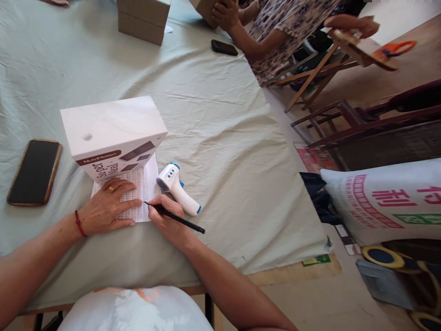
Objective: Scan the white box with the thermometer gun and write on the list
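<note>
My left hand [109,204] lies flat with its fingers spread on a sheet of paper [138,184] covered in dense writing. In my right hand [168,220] is a black pen [179,219], its tip close to the paper's right side; whether it touches cannot be made out. A white box marked NutriMotion [113,126] stands just beyond my left hand and covers the paper's far part. Right beside my right hand lies a white and blue infrared thermometer [179,189].
A smartphone [34,172] lies at the left on the cloth-covered table [220,151]. Farther back are a cardboard box [144,20], a dark phone [224,47] and another person's hands [227,16] on a box. Wooden chairs and a printed white sack [382,197] stand beyond the table's right edge.
</note>
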`<state>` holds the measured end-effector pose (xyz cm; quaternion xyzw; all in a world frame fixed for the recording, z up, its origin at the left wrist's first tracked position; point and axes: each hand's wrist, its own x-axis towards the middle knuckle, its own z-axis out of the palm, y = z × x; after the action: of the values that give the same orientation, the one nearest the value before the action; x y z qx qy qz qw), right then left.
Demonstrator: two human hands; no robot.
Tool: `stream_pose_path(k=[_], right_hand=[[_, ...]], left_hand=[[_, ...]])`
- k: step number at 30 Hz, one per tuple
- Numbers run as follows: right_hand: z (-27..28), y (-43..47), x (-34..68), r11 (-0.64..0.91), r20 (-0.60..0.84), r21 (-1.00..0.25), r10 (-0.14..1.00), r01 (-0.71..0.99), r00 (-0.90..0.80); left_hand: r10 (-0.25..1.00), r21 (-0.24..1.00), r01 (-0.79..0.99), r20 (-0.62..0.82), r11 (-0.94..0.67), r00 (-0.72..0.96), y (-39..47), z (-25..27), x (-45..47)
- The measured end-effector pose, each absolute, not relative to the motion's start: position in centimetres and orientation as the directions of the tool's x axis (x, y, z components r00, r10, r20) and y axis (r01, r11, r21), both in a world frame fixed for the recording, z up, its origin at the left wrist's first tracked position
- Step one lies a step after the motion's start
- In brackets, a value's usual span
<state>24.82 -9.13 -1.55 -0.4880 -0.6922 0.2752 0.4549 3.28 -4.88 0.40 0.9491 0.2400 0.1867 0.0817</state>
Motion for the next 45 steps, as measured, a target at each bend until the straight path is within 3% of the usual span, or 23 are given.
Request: stream_pose_path(k=[45], right_hand=[[-0.82,-9.02,24.84,0.353,0.351,-0.816,0.932,0.457,-0.091]], left_hand=[[0.48,0.233,0.424,0.305,-0.875,0.823,-4.74,0.62,3.16]])
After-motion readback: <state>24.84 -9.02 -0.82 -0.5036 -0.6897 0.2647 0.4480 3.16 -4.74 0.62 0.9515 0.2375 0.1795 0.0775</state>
